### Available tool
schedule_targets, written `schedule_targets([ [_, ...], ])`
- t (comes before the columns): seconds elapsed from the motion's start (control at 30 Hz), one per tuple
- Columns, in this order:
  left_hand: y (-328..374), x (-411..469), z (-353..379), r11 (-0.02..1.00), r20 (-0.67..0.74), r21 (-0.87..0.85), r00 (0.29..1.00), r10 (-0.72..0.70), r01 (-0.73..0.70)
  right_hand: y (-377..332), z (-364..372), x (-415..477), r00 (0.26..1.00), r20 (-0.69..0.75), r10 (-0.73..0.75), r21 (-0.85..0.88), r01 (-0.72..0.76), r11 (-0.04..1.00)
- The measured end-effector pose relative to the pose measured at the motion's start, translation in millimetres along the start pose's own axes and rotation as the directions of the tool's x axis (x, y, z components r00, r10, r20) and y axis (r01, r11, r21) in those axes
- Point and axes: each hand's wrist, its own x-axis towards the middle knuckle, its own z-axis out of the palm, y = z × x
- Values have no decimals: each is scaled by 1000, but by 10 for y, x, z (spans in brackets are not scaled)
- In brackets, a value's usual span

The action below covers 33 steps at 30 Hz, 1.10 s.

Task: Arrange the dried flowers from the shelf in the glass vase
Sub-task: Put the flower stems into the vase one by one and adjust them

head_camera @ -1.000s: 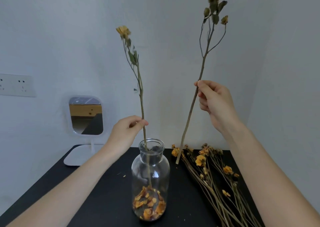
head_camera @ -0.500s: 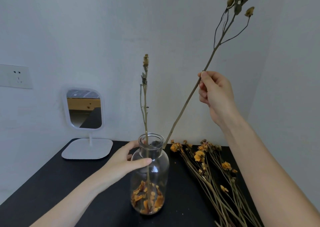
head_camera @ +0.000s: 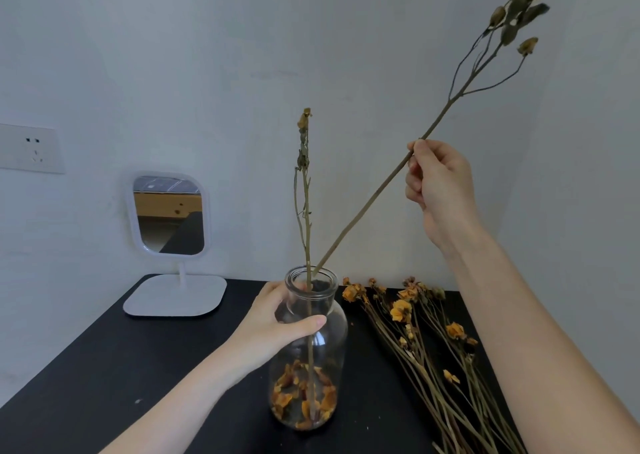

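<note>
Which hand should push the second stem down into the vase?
Right. The right hand pinches the slanted stem, whose tip sits at the glass vase mouth; the left hand grips the vase neck, steadying it.

The left hand (head_camera: 273, 322) has released the first stem (head_camera: 306, 211), now standing in the vase (head_camera: 332, 332), and grips its neck. The right hand (head_camera: 440, 190) has brought the second stem (head_camera: 364, 211) to the mouth.

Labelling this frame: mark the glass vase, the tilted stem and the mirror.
glass vase (head_camera: 329, 356), head view, bare glass of the body.
tilted stem (head_camera: 367, 208), head view, mid-stalk above the vase mouth.
mirror (head_camera: 168, 214), head view, centre of the reflecting glass.
</note>
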Motion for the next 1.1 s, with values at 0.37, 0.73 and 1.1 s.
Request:
schedule_targets([
  [0.37,18,26,238,994,-131,-92,991,39,-51,527,63,-480,944,273,184,-350,-80,933],
  [0.73,71,17,290,987,-135,-146,990,41,-61,680,27,-567,878,372,300,-435,-120,892],
  [1.1,96,-70,290,998,-246,-44,969,22,-34,573,-255,-776,913,294,283,-469,-120,875],
])
